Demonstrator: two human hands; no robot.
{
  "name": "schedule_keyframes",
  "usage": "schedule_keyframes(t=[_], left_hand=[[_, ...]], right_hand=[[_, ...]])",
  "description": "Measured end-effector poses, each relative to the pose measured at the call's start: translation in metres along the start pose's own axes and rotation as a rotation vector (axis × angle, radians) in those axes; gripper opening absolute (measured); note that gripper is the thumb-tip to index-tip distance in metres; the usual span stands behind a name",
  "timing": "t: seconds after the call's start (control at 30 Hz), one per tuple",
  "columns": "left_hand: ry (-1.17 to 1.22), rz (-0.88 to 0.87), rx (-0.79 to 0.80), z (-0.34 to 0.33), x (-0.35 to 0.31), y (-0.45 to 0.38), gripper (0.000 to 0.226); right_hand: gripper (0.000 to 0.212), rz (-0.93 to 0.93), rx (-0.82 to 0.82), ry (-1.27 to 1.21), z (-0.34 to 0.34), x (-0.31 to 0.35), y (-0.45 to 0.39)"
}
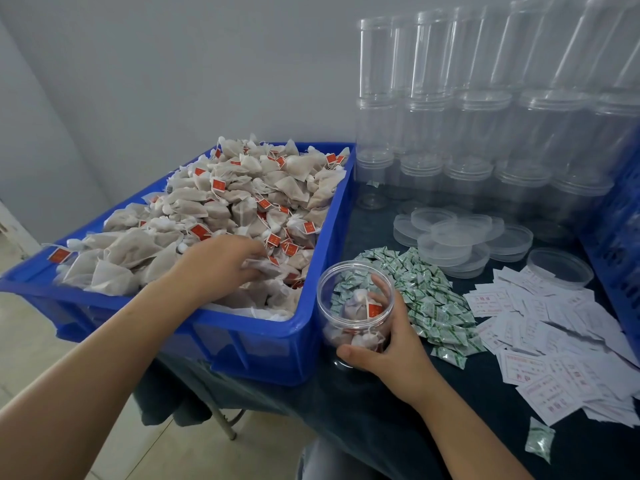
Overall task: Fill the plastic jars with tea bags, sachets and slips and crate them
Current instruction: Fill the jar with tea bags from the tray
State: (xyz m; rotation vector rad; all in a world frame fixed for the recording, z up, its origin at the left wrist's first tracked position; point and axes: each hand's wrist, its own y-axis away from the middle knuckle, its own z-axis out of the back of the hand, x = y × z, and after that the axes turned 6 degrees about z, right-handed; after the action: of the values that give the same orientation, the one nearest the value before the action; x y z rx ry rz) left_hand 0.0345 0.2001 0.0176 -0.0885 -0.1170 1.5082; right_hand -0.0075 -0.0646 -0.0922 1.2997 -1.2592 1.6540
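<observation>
Few tea bags (360,320) visible through jar (353,306), left hand (221,261) fingertips buried

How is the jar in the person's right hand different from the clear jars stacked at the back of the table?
The held jar has no lid and already holds a few tea bags; the stacked jars are lidded, and nearly all look empty. The held jar is tilted toward the camera, gripped by the right hand; the stacked jars stand upright in tiers against the wall. Both are clear plastic and round.
</observation>
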Motion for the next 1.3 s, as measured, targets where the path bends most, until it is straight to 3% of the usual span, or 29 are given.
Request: schedule_keyframes(t=[0.23,0.37,0.5,0.67,0.9,1.3], left_hand=[[0.110,-0.094,-0.214,0.021,-0.010,0.005,0.040],[0.252,-0.184,-0.270,0.048,-0.034,0.009,0.065],[0.384,-0.307,-0.284,0.065,-0.061,0.017,0.037],[0.369,-0.416,-0.198,0.075,-0.086,0.023,0.026],[0.185,-0.447,0.090,0.065,-0.099,0.020,0.016],[-0.145,-0.491,0.288,0.049,-0.130,0.001,0.017]], right_hand=[[0.095,0.010,-0.004,0.016,0.001,-0.003,-0.001],[0.096,0.009,-0.005,0.012,0.001,-0.004,-0.001],[0.095,0.017,-0.001,0.019,0.001,-0.006,-0.002],[0.096,0.025,0.001,0.018,0.002,-0.008,-0.002],[0.090,0.079,-0.016,0.020,0.001,-0.011,-0.006],[0.096,0.115,0.007,-0.083,0.003,-0.009,-0.004]])
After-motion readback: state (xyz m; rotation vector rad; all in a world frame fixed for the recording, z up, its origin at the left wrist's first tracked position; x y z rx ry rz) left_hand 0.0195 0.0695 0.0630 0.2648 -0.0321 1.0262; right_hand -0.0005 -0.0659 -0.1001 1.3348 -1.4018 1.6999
